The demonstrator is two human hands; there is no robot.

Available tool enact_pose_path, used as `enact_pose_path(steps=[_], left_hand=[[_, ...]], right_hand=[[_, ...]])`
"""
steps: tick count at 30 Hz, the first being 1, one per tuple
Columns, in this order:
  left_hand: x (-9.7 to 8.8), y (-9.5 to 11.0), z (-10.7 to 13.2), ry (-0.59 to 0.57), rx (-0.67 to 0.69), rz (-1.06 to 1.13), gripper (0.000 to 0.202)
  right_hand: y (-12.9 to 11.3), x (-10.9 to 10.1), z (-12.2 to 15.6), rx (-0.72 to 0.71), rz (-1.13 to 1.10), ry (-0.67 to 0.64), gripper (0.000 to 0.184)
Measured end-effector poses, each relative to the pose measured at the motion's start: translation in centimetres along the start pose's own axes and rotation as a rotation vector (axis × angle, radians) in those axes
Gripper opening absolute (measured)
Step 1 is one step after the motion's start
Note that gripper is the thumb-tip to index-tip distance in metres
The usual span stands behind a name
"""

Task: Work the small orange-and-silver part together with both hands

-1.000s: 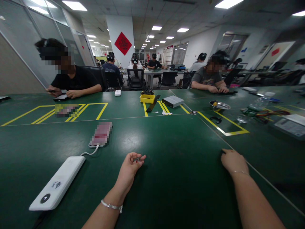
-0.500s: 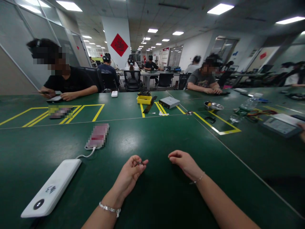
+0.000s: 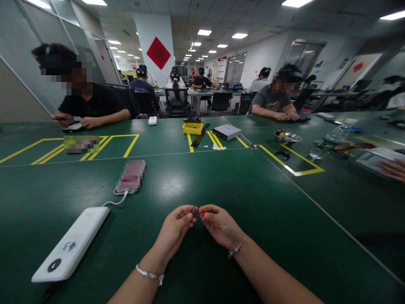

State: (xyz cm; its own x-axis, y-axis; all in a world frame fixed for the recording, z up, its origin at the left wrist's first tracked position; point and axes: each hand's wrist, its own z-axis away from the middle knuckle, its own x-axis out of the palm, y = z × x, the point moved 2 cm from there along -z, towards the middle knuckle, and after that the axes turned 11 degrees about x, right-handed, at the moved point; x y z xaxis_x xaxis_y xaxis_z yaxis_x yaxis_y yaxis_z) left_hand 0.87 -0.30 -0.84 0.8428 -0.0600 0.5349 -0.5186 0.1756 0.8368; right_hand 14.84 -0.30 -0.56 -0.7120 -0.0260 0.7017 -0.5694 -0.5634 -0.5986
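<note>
Above the green table (image 3: 177, 177), my left hand (image 3: 179, 226) pinches a small dark metallic piece (image 3: 195, 212) between thumb and fingers. Its exact kind is too small to make out. Facing it, my right hand (image 3: 220, 223) is closed on a small orange piece (image 3: 202, 213), mostly covered by the fingertips. The two sets of fingertips almost meet, and I cannot tell whether the pieces touch. Both wrists carry bracelets.
On the left lies a white power bank (image 3: 71, 245), cabled to a phone (image 3: 130, 177). Farther back are a yellow tray (image 3: 193, 128), a grey box (image 3: 226, 131), a metal bowl (image 3: 292, 137) and a plastic bottle (image 3: 337, 134). People sit across the table; another person's hand (image 3: 394, 169) shows at right.
My right hand has moved left to meet my left hand, and the orange piece now shows in its fingers. The left hand keeps its pinch. The view has shifted slightly.
</note>
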Motion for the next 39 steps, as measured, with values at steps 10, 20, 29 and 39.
enact_pose_path(steps=[10, 20, 29, 39], left_hand=[[0.3, 0.1, 0.4, -0.015, -0.016, -0.020, 0.020], [0.7, 0.2, 0.5, -0.036, 0.062, -0.177, 0.016], [0.5, -0.3, 0.6, 0.000, 0.157, -0.264, 0.011], [0.9, -0.7, 0.7, 0.065, 0.086, -0.135, 0.014]], right_hand=[[-0.9, -0.5, 0.5, -0.007, 0.118, -0.033, 0.020], [-0.3, -0.6, 0.2, -0.009, 0.161, 0.071, 0.021], [0.3, -0.3, 0.1, -0.229, 0.461, 0.300, 0.019], [0.4, 0.6, 0.7, -0.428, 0.677, 0.395, 0.018]])
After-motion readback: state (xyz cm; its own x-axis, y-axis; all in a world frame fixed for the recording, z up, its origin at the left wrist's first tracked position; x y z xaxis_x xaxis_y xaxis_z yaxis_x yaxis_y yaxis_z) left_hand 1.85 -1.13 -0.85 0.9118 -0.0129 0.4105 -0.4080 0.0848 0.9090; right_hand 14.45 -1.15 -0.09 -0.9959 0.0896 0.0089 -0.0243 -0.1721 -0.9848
